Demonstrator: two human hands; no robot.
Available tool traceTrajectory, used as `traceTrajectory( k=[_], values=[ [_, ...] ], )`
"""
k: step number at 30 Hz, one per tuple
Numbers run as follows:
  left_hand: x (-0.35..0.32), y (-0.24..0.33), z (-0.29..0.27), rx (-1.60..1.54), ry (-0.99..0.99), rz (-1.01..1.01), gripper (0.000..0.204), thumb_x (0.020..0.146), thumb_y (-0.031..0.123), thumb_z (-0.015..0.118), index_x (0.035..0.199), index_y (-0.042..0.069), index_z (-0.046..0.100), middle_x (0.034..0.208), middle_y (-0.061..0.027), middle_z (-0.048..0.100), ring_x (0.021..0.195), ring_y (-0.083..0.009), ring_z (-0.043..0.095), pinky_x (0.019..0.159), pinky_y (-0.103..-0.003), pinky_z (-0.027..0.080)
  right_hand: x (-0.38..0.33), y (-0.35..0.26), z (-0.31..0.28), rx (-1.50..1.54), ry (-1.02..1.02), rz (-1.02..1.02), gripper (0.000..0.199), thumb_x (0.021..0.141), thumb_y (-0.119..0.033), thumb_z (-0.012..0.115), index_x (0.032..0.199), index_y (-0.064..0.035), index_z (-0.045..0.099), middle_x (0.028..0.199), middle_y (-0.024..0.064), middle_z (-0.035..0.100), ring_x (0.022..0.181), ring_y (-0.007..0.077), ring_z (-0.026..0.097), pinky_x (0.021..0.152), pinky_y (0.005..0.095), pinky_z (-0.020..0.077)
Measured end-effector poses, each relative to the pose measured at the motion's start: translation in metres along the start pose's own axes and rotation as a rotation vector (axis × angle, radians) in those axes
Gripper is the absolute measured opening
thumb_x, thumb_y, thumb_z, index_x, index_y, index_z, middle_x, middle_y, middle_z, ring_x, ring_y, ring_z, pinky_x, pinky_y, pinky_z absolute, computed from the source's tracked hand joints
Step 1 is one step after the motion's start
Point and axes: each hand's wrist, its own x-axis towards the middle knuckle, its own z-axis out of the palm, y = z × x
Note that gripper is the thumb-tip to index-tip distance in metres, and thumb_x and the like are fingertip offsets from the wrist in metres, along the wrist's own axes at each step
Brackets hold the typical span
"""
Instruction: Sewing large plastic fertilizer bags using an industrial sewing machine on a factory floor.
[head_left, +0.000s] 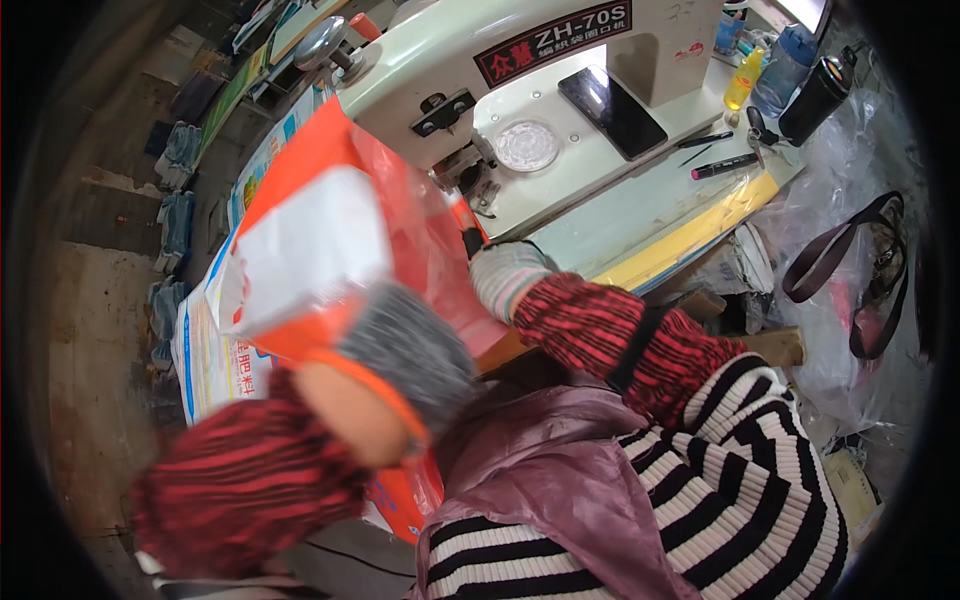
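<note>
While the orange bag (408, 215) sits between the two hands, the left hand (410, 350) is in front of it and the right hand (505, 278) is at its right edge.

The bag is by the left end of the counter's (640, 225) near edge, in front of the white machine (420, 65), its long way slanting from far left toward the lap. The left hand is blurred and the right fingertips are hard to see, so I can't tell if either grips. The bag looks thin, smooth and shiny, with a flat white patch (315, 240) and soft creases. Both gloves look knitted: fuzzy gray left, pale stripy right. Round bottles (785, 72) stand by the counter's right end.
</note>
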Motion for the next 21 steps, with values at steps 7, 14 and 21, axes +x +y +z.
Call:
traceTrajectory(
  k=[7, 14, 21],
  values=[
    [0.010, 0.029, 0.008, -0.034, 0.232, -0.268, 0.013, 0.068, 0.018, 0.061, 0.075, 0.012, 0.070, 0.072, -0.0069, 0.065, 0.069, -0.0254, 0.063, 0.057, -0.038, 0.050, -0.035, -0.001, 0.022, 0.145, -0.077, 0.041, 0.059, 0.085, -0.022, 0.046, 0.135, 0.0022, 0.027, 0.086, 0.0157, 0.066, 0.080, 0.0305, 0.064, 0.066, 0.0412, 0.0503],
    [-0.115, 0.034, -0.045, 0.350, 0.330, -0.380, 0.014, 0.067, 0.018, 0.056, 0.075, 0.010, 0.064, 0.056, -0.0094, 0.055, 0.055, -0.0280, 0.056, 0.050, -0.040, 0.043, -0.001, -0.018, -0.002, 0.233, 0.004, 0.121, 0.033, 0.081, -0.011, 0.047, 0.111, 0.0015, 0.055, 0.086, 0.0191, 0.065, 0.082, 0.0331, 0.064, 0.069, 0.0417, 0.0511],
    [0.027, 0.010, 0.047, -0.045, 0.799, -0.306, 0.017, 0.070, 0.018, 0.054, 0.074, 0.004, 0.063, 0.066, -0.0137, 0.061, 0.059, -0.0321, 0.059, 0.057, -0.043, 0.047, -0.001, -0.010, 0.005, 0.210, 0.094, 0.086, 0.019, 0.079, -0.010, 0.052, 0.090, -0.0017, 0.065, 0.087, 0.0184, 0.065, 0.086, 0.0305, 0.064, 0.072, 0.0404, 0.0515]
  ],
)
